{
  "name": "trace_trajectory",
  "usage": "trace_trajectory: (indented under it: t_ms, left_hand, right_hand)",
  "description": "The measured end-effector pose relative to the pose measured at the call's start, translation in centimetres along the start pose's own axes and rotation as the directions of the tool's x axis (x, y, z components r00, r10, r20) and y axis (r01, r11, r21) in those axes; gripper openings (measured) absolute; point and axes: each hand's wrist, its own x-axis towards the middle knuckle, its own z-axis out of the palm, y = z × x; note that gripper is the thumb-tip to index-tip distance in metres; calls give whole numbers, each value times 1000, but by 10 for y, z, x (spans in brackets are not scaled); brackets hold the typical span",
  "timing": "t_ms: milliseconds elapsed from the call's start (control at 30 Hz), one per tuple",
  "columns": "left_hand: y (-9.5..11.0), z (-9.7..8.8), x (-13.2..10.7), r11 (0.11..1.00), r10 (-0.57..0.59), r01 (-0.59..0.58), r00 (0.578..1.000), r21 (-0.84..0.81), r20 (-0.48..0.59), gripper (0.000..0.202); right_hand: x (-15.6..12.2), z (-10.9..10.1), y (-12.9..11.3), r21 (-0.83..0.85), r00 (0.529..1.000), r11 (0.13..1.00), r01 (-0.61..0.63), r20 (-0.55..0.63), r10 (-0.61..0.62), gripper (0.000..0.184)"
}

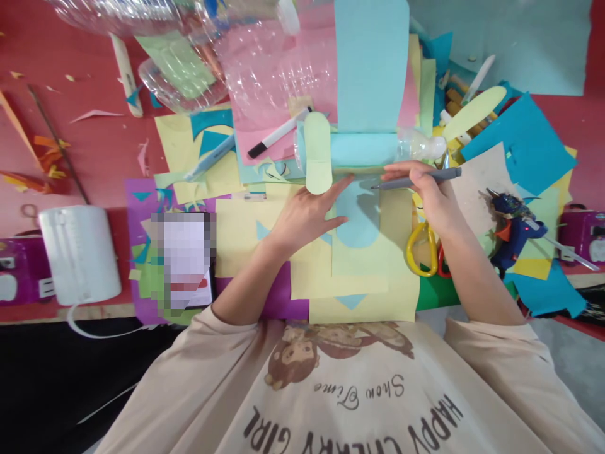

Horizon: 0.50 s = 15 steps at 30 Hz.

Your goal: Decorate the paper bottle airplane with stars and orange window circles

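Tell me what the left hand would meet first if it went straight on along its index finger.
The left hand would probably meet the light-blue-wrapped bottle first. The fingertip lies at the bottle's near edge; whether they touch is unclear from this view.

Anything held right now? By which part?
Right hand holds the gray pen around mid-barrel, tip free. Left hand is spread, no grip visible.

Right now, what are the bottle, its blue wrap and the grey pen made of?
Bottle: looks like clear, shiny plastic; its neck is see-through with bright glints. Blue wrap: probably matte paper, evenly coloured and not see-through. Grey pen: maybe smooth, dull plastic; its barrel is solid grey, but I can't be sure.
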Motion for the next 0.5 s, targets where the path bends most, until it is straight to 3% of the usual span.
trace_trajectory:
  t_ms: [200, 400, 500]
  left_hand:
    - [2, -1, 0, 999, -45, 46, 999, -24, 20, 69]
    - [2, -1, -1, 999, -38, 37, 999, -27, -2, 65]
    - [1, 0, -1, 999, -21, 20, 1000, -46, -13, 65]
  right_hand:
    - [-9, 8, -9, 39, 999, 999, -9, -40, 11, 38]
    - [-16, 28, -12, 1, 990, 996, -88, 115, 87, 24]
    - [-15, 37, -8, -52, 988, 997, -64, 137, 70, 21]
